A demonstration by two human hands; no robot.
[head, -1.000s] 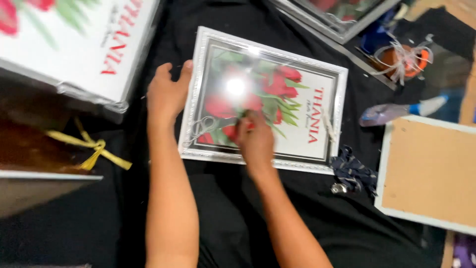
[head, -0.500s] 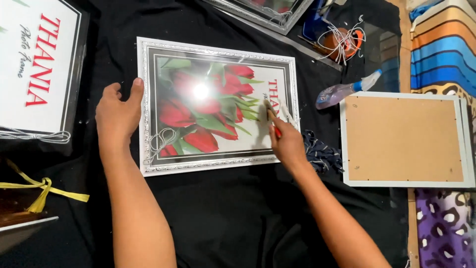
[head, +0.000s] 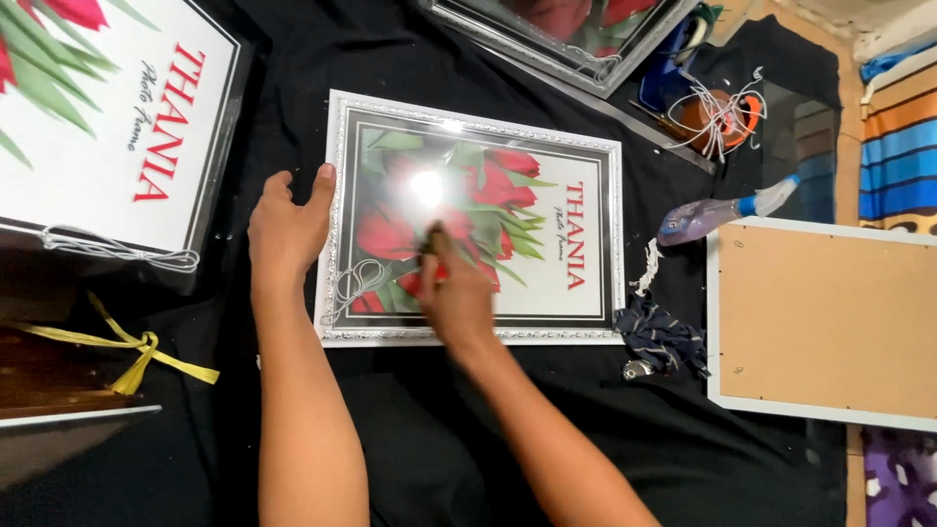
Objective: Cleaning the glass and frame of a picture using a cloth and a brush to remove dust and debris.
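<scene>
My left hand point(head: 285, 226), spread wide, braces one glossy rectangular silver-edged picture frame point(head: 474, 221); my right hand point(head: 455, 293), blurred, grip unclear, presses its glass.

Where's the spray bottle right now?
In the head view, the spray bottle lies on the black cloth right of the tulip picture frame, just above the face-down frame.

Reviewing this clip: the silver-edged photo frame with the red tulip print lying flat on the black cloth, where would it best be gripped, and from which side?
Probably by its long edges. The frame lies flat, glass up, so the moulded rim is the only graspable part. The left hand already braces the left rim; the right hand rests on the glass. The right rim looks free, short of the dark rag.
</scene>
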